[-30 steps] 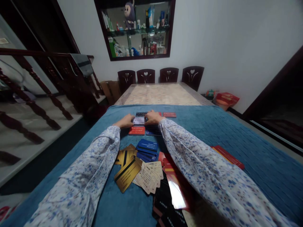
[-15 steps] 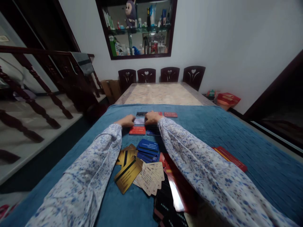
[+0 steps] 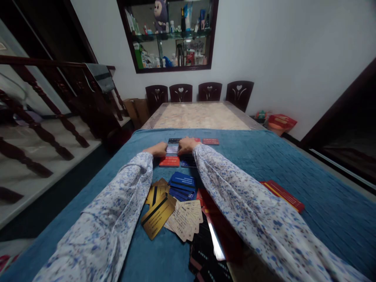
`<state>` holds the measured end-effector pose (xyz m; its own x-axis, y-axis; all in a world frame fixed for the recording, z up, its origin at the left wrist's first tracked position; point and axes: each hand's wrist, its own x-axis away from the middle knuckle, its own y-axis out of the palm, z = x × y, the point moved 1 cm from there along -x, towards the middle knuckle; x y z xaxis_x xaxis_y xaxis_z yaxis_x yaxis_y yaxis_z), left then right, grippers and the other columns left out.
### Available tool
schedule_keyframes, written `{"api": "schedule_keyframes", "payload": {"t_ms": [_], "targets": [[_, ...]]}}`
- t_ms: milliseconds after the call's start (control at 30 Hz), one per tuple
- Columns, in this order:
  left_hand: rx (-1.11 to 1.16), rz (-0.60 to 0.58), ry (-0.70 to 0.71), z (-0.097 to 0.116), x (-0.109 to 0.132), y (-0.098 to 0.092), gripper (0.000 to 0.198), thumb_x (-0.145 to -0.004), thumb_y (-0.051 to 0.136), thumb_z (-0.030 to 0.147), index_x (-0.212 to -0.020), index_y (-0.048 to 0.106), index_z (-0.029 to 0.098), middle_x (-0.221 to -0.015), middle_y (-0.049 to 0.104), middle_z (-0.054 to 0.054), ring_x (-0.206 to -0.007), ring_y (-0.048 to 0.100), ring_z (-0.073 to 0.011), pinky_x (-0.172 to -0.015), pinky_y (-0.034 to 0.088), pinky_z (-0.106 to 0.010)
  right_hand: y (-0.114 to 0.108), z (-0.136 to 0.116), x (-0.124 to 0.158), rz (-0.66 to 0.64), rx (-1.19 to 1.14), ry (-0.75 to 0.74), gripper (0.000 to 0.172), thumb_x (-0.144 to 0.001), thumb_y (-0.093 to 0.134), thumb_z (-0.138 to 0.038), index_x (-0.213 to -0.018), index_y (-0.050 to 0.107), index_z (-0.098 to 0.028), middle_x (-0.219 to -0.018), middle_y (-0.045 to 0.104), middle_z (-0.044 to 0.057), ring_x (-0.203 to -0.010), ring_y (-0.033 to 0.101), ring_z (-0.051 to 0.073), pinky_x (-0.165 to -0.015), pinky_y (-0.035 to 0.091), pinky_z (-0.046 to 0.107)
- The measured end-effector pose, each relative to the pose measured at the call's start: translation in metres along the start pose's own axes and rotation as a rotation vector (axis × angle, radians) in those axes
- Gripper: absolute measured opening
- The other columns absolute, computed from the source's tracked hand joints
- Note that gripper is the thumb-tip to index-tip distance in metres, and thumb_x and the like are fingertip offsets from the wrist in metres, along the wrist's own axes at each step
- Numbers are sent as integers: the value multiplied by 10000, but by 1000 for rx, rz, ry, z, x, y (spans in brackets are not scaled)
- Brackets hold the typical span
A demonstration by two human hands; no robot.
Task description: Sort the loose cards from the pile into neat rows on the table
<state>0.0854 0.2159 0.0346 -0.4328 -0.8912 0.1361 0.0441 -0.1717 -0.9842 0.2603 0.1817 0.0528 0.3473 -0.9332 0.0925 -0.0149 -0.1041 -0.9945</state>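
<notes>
A: Head view: where are our hands?

B: We have the left hand (image 3: 158, 149) and right hand (image 3: 188, 145) at opposite ends of a pale lilac rectangular card (image 3: 172, 149). Their fingers are bent toward it; the tips are hidden, so we cannot tell whether they grip. The card lies flat on the blue fabric cover (image 3: 241, 152) of the stone-topped desk (image 3: 202, 115).

A: How far along are we?

B: We judge the layout partly done: the far groups lie squared in rows; the near ones lie loose, overlapping.

A: Counts?

B: Squared, besides the pale card: one black card group (image 3: 175, 140), two red card groups (image 3: 210, 141), one orange-red card stack (image 3: 169, 161), one dark blue card stack (image 3: 188, 162). Loose: one gold fan (image 3: 158, 215), one bright blue fan (image 3: 182, 184), one cream fan (image 3: 186, 219), one dark red group (image 3: 216, 217), one black heap (image 3: 205, 250). Individual cards cannot be counted.
</notes>
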Motion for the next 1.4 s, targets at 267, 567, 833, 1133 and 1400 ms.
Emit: {"api": "schedule_keyframes", "payload": {"t_ms": [267, 567, 833, 1133, 1400], "targets": [[-30, 69, -19, 0, 6, 0, 291, -638, 627, 54, -903, 714, 137, -975, 741, -116, -918, 706, -249, -803, 547, -270, -3, -5, 7, 11, 65, -28, 421, -812, 725, -396, -1162, 786, -170, -1266, 737, 175, -1291, 571, 379, -1035, 490, 489], [-64, 95, -34, -1, 9, 1, 276, -647, 621, 52, -888, 719, 145, -952, 758, -95, -938, 717, -246, -809, 544, -251, -10, 0, 12, 67, 97, -77, 415, -848, 673, -399, -1179, 769, -168, -1307, 711, 183, -1297, 554, 376, -1023, 496, 470], [-82, 201, -37, 1, 24, -6, 297, -750, 577, 70, -985, 749, 132, -979, 773, -107, -954, 707, -225, -850, 523, -243, -27, 3, 31, 146, 129, -89, 326, -906, 578, -245, -1151, 789, -210, -1290, 729, 150, -1286, 568, 350, -963, 482, 404], [-17, 376, -2, 31, 47, -16, 306, -905, 511, 181, -986, 802, 131, -1055, 794, -140, -982, 713, -235, -939, 527, -290, -39, 24, 68, 230, 122, -53, 348, -952, 510, -206, -1156, 792, -209, -1218, 767, 128, -1166, 664, 272, -887, 448, 321], [-31, 425, 56, 73, 67, -15, 318, -921, 485, 180, -958, 795, 124, -1053, 798, -128, -979, 710, -232, -913, 523, -283, -42, 39, 107, 239, 143, -50, 346, -971, 477, -189, -1120, 789, -191, -1207, 765, 130, -1156, 649, 275, -859, 411, 328]]}}
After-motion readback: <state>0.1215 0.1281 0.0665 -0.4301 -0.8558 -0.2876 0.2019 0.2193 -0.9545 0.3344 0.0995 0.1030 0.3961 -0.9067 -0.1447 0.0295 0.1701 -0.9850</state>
